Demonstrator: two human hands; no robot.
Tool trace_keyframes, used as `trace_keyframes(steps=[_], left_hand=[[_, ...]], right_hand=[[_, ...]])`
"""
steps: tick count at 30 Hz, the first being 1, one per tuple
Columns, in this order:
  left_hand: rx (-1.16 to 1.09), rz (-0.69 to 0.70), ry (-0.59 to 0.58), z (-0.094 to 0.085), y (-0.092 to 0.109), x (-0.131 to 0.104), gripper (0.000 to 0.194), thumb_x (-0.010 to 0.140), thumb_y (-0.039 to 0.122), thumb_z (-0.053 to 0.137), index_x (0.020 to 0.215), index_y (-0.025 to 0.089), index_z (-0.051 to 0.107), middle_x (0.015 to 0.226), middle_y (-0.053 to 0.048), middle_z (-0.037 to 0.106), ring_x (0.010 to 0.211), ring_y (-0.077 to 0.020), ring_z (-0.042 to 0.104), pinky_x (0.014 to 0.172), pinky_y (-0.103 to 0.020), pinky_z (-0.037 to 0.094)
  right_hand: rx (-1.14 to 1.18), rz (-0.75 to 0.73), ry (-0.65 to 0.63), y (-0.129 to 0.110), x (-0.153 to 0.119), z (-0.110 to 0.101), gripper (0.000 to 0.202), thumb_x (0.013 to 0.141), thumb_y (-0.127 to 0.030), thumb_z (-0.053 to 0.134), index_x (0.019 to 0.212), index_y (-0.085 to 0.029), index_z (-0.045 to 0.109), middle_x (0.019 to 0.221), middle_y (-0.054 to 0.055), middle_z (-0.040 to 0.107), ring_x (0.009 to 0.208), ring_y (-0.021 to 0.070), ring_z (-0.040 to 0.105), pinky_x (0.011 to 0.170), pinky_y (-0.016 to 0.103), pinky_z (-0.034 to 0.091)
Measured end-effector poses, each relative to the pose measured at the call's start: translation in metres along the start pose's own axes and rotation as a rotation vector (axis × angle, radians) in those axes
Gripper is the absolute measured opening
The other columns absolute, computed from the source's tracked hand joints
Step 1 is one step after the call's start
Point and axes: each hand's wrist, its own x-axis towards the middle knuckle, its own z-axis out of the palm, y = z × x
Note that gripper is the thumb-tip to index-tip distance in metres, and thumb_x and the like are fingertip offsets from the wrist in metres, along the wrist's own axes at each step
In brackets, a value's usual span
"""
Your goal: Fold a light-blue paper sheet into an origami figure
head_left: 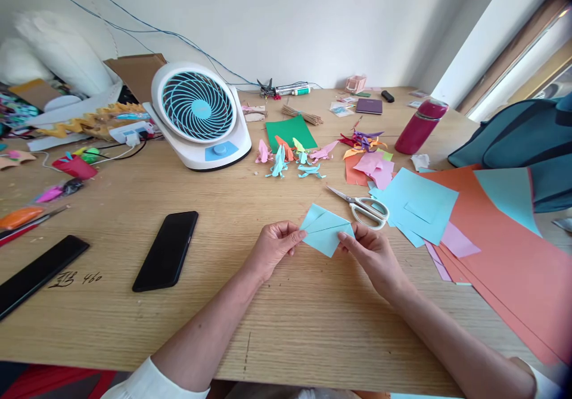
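Between my two hands is a folded sheet of light blue paper, held just above the wooden table, with crease lines across its face. My left hand pinches its left corner between thumb and fingers. At the right corner, my right hand grips the sheet the same way, thumb on top. Scissors with white handles lie just beyond my right hand, blades partly apart. Past them, several small folded paper figures in blue, pink, orange and green stand in a group.
A white fan stands at the back left. A black phone lies left of my hands. On the right are blue paper sheets, large orange sheets, a dark pink bottle and a teal bag. Green paper lies behind the figures.
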Motion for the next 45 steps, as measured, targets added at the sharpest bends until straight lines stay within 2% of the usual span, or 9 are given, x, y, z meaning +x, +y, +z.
trace_keyframes(steps=[5, 9, 11, 15, 18, 30, 35, 40, 45], left_hand=[[0.025, 0.009, 0.016, -0.001, 0.0, 0.0, 0.037, 0.067, 0.045, 0.08, 0.063, 0.013, 0.062, 0.056, 0.004, 0.054, 0.049, -0.0054, 0.042, 0.049, -0.021, 0.033], [0.019, -0.019, 0.042, -0.002, 0.001, 0.0, 0.037, 0.067, 0.045, 0.08, 0.062, 0.013, 0.062, 0.056, 0.003, 0.055, 0.049, -0.0051, 0.042, 0.047, -0.02, 0.033], [-0.001, -0.039, 0.059, -0.002, 0.001, 0.0, 0.038, 0.065, 0.046, 0.082, 0.062, 0.013, 0.064, 0.057, 0.002, 0.056, 0.049, -0.0052, 0.042, 0.046, -0.02, 0.032], [-0.06, -0.096, 0.089, -0.003, 0.002, 0.0, 0.038, 0.059, 0.045, 0.086, 0.063, 0.012, 0.066, 0.058, 0.001, 0.058, 0.05, -0.005, 0.042, 0.043, -0.018, 0.031], [-0.106, -0.14, 0.076, -0.003, 0.003, 0.0, 0.038, 0.058, 0.044, 0.087, 0.063, 0.012, 0.065, 0.057, 0.002, 0.056, 0.05, -0.0043, 0.041, 0.042, -0.017, 0.031], [-0.074, -0.156, -0.069, -0.001, 0.002, -0.004, 0.037, 0.066, 0.044, 0.082, 0.065, 0.014, 0.061, 0.057, 0.005, 0.051, 0.051, -0.0051, 0.042, 0.044, -0.017, 0.035], [0.046, -0.119, -0.234, -0.005, 0.006, -0.006, 0.029, 0.074, 0.042, 0.078, 0.077, 0.014, 0.07, 0.071, 0.002, 0.063, 0.063, -0.0075, 0.053, 0.058, -0.019, 0.043], [-0.052, -0.171, -0.346, -0.003, 0.008, -0.007, 0.034, 0.073, 0.039, 0.081, 0.098, 0.017, 0.074, 0.093, -0.003, 0.074, 0.084, -0.0155, 0.065, 0.081, -0.027, 0.049], [-0.039, -0.192, -0.343, -0.003, 0.003, -0.007, 0.03, 0.071, 0.036, 0.083, 0.093, 0.017, 0.075, 0.087, -0.002, 0.074, 0.077, -0.0134, 0.064, 0.075, -0.024, 0.047]], right_hand=[[-0.034, -0.052, -0.02, 0.0, -0.001, -0.001, 0.032, 0.088, -0.046, 0.064, 0.072, -0.019, 0.058, 0.067, 0.0, 0.056, 0.064, 0.0124, 0.05, 0.062, 0.025, 0.043], [-0.094, -0.209, -0.009, 0.0, -0.002, -0.003, 0.02, 0.095, -0.036, 0.057, 0.111, -0.024, 0.058, 0.085, 0.001, 0.061, 0.078, 0.0152, 0.058, 0.071, 0.029, 0.051], [-0.224, -0.309, 0.003, 0.0, -0.003, -0.005, 0.025, 0.097, -0.029, 0.053, 0.122, -0.027, 0.052, 0.095, 0.003, 0.062, 0.085, 0.0167, 0.06, 0.077, 0.033, 0.052], [-0.639, -0.564, -0.009, -0.001, -0.003, -0.009, 0.032, 0.095, -0.013, 0.051, 0.124, -0.026, 0.052, 0.11, 0.007, 0.059, 0.095, 0.0188, 0.057, 0.082, 0.035, 0.05], [-0.78, -0.667, -0.054, -0.002, -0.003, -0.01, 0.036, 0.091, -0.008, 0.052, 0.123, -0.025, 0.051, 0.112, 0.009, 0.054, 0.1, 0.0208, 0.056, 0.084, 0.037, 0.05], [-0.719, -0.715, -0.189, -0.001, 0.0, -0.014, 0.026, 0.086, -0.004, 0.058, 0.102, -0.023, 0.059, 0.108, 0.007, 0.053, 0.096, 0.0186, 0.057, 0.076, 0.031, 0.05], [-0.668, -0.669, -0.299, -0.001, -0.003, -0.015, 0.024, 0.087, -0.004, 0.057, 0.1, -0.023, 0.06, 0.101, 0.005, 0.055, 0.084, 0.0145, 0.058, 0.069, 0.027, 0.048], [-0.583, -0.617, -0.403, -0.005, -0.007, -0.011, 0.024, 0.087, -0.005, 0.055, 0.1, -0.024, 0.061, 0.1, 0.004, 0.056, 0.083, 0.0144, 0.06, 0.07, 0.027, 0.049], [-0.551, -0.6, -0.401, -0.005, -0.006, -0.01, 0.025, 0.087, -0.004, 0.055, 0.1, -0.024, 0.061, 0.103, 0.005, 0.055, 0.091, 0.0164, 0.06, 0.076, 0.03, 0.051]])
